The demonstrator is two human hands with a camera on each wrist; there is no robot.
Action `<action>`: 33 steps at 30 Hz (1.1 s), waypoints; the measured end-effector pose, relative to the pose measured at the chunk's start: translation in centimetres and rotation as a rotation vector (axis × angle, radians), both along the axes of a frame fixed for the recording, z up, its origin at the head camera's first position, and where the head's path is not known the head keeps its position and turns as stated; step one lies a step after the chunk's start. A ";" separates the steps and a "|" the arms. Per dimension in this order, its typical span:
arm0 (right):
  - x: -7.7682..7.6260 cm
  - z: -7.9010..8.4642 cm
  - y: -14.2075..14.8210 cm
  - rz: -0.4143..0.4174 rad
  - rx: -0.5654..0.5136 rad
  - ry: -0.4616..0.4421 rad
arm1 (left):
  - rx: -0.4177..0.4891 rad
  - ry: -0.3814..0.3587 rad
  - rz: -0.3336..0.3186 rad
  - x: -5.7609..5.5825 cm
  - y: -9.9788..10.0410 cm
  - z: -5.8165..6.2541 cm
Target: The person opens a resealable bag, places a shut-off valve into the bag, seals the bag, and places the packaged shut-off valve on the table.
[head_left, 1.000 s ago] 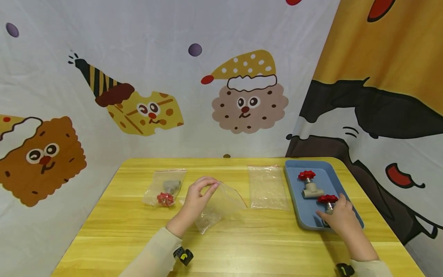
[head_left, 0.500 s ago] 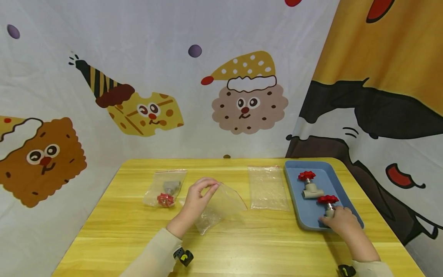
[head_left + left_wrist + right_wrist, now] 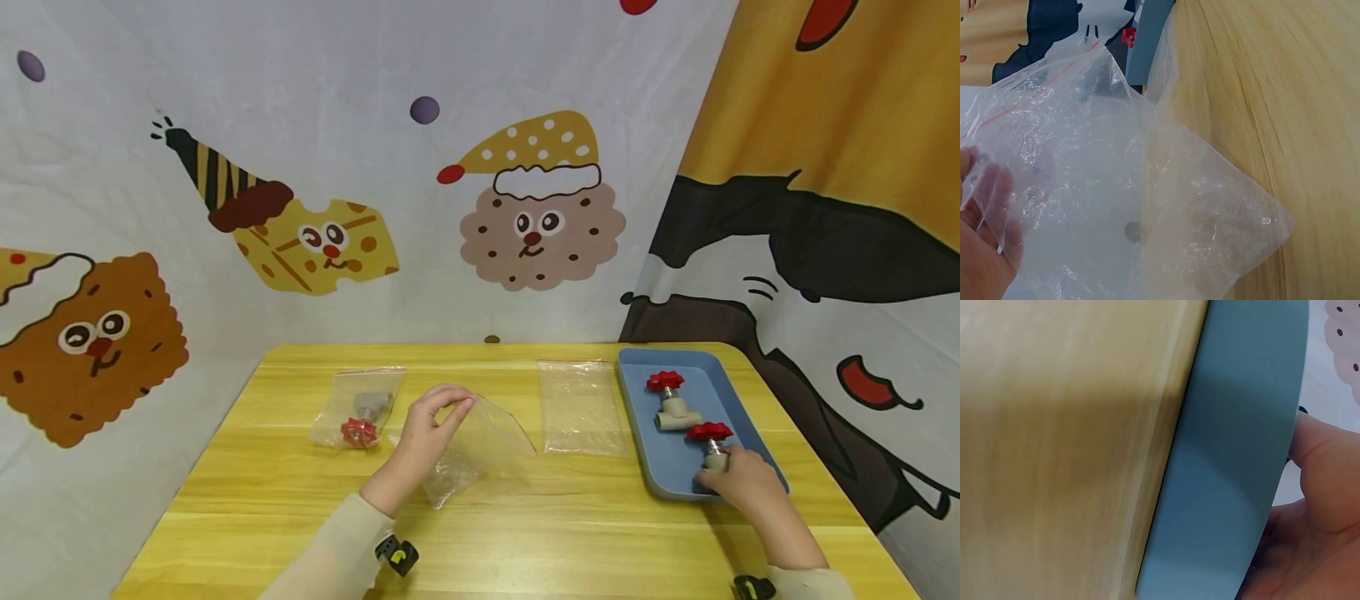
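Observation:
My left hand (image 3: 431,425) pinches the top edge of a clear zip bag (image 3: 487,433) between thumb and fingers, holding it up over the table. In the left wrist view that zip bag (image 3: 1097,169) hangs with its red seal line at the top, and nothing shows inside it. At the right, my right hand (image 3: 742,479) reaches into the blue tray (image 3: 652,471) and grips the grey body of a valve with a red handwheel (image 3: 710,431). A second red-handled valve (image 3: 675,412) lies behind it in the tray. The tray's wall (image 3: 1222,437) hides my right fingertips in the right wrist view.
A bagged red-handled valve (image 3: 363,417) lies at the left of the wooden table (image 3: 525,542). Another clear zip bag (image 3: 581,408) lies flat beside the tray. A printed cloth (image 3: 480,317) hangs behind the table.
My right hand has lowered and closed its fingers and thumb around the nearer valve's body. My left hand and its bag have hardly moved.

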State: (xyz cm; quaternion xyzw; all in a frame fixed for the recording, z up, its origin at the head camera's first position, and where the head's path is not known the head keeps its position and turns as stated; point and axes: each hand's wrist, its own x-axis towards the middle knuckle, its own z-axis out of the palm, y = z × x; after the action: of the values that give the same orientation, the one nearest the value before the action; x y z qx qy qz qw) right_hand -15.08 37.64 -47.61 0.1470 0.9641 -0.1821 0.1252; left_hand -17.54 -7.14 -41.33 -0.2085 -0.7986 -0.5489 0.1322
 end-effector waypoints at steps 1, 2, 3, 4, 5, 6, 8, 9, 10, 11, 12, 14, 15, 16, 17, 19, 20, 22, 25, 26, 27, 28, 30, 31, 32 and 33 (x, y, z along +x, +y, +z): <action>0.0 0.1 0.0 -0.001 -0.006 0.010 | 0.000 0.003 0.001 0.0 0.0 0.0; 0.1 0.2 0.0 -0.007 -0.009 0.024 | -0.001 0.006 0.002 0.0 0.0 0.0; 0.1 0.4 -0.1 -0.014 -0.013 0.039 | 0.000 0.009 0.003 0.0 0.0 0.0; 0.2 0.5 -0.2 -0.023 -0.015 0.057 | 0.000 0.011 0.004 -0.1 0.0 0.0; 0.2 0.7 -0.3 -0.033 -0.014 0.075 | 0.001 0.013 0.004 -0.1 0.0 0.0; 0.3 0.9 -0.4 -0.048 -0.013 0.090 | 0.002 0.011 0.003 -0.1 0.0 0.0; 0.4 1.3 -0.6 -0.073 -0.015 0.125 | 0.003 0.008 0.002 -0.1 0.0 0.0; 0.5 1.6 -0.7 -0.086 -0.026 0.139 | 0.004 0.006 0.001 -0.1 0.0 0.0; 0.6 1.8 -0.8 -0.097 -0.035 0.156 | 0.004 0.004 0.001 -0.1 0.0 0.0; 0.6 2.0 -0.9 -0.099 -0.046 0.176 | 0.003 0.003 0.001 -0.1 0.0 0.0; 0.7 2.2 -1.0 -0.099 -0.060 0.198 | 0.002 0.001 0.001 -0.1 0.0 0.0; 0.9 2.4 -1.2 -0.090 -0.093 0.242 | -0.001 -0.004 0.002 -0.1 -0.1 0.0; 0.9 2.6 -1.3 -0.081 -0.111 0.258 | -0.002 -0.006 0.002 -0.1 -0.1 0.0; 1.0 2.6 -1.4 -0.072 -0.132 0.269 | -0.002 -0.008 0.001 -0.1 -0.1 0.0; 1.0 2.7 -1.6 -0.062 -0.153 0.282 | -0.002 -0.010 0.000 -0.1 -0.1 -0.1; 1.1 3.0 -2.0 -0.056 -0.228 0.275 | -0.002 -0.013 -0.001 -0.1 -0.1 -0.1; 1.2 3.2 -2.2 -0.052 -0.280 0.270 | -0.001 -0.015 0.000 -0.1 -0.1 -0.1; 1.2 3.5 -2.7 -0.055 -0.390 0.258 | 0.002 -0.020 0.002 -0.1 0.0 -0.1; 1.2 4.0 -3.7 -0.060 -0.553 0.240 | 0.005 -0.030 0.005 -0.1 0.0 -0.1; 1.2 4.1 -4.0 -0.061 -0.589 0.235 | 0.005 -0.032 0.005 -0.1 0.0 -0.1; 1.2 4.2 -4.3 -0.065 -0.617 0.227 | 0.005 -0.032 0.005 -0.1 0.0 -0.1; 1.2 4.2 -4.5 -0.065 -0.641 0.222 | 0.005 -0.032 0.005 -0.1 0.0 -0.1; 1.0 4.2 -5.0 -0.064 -0.668 0.219 | 0.005 -0.026 0.004 -0.1 0.0 -0.1; 0.9 4.1 -5.2 -0.064 -0.681 0.216 | 0.005 -0.023 0.003 -0.1 0.0 -0.1; 0.8 4.0 -5.3 -0.065 -0.694 0.214 | 0.005 -0.019 0.002 -0.1 0.0 -0.1; 0.7 3.9 -5.5 -0.066 -0.711 0.214 | 0.004 -0.016 0.002 -0.1 0.0 -0.1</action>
State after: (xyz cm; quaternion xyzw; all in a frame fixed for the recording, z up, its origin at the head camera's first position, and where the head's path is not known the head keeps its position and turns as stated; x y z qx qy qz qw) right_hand -14.35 32.14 -43.72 0.1052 0.8430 -0.5240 0.0611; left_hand -17.68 -7.13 -41.44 -0.2030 -0.7986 -0.5522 0.1268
